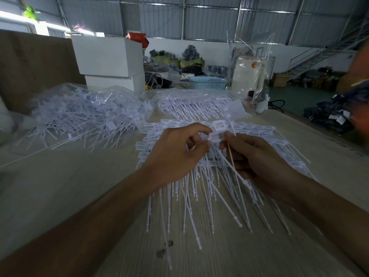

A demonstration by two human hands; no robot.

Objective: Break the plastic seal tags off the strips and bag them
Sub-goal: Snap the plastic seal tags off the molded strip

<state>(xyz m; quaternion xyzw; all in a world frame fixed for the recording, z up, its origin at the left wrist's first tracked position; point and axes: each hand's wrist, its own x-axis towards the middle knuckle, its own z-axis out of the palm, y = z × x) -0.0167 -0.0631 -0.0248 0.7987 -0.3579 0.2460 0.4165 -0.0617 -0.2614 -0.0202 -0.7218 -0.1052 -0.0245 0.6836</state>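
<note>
While both hands work a strip (216, 136) raised above the heap of strips (199, 176) on the tabletop (79, 186), the step looks like snapping a tag (220, 125) free. Left hand (175, 154) pinches the strip's head in a narrow grip; right hand (257, 160) curls round its stems. Next comes a sharp twist apart, then bagging; filled bags (85, 112) lie beyond.

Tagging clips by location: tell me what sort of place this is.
Probably a warehouse or small factory workshop: corrugated metal walls, a metal staircase at the back right, and a worktable heaped with white plastic seal tags and bagged ones.
</note>
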